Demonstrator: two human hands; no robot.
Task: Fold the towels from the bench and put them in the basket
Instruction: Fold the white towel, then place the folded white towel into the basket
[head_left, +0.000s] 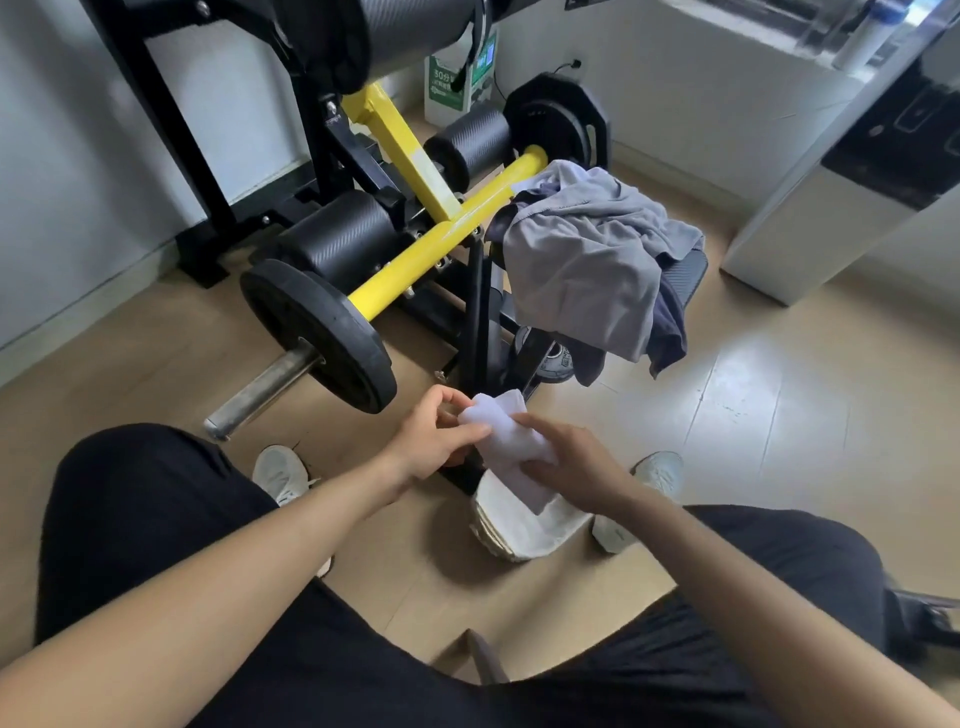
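Item: white towel (506, 434), partly folded, held above the basket (498, 525) at 6 o'clock of the counter (688, 273). Left hand (434, 439) grip pinches its left end; right hand (569, 460) grip closes over its right side. Grey cloths (587, 249) heaped on counter, 12 o'clock of hands.

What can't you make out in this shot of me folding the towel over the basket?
- Head view: the inside of the basket is hidden by the white towel that both hands hold, left hand and right hand.
- The bench top is covered by grey cloths; their number is unclear.
- The green box print is too small to read.
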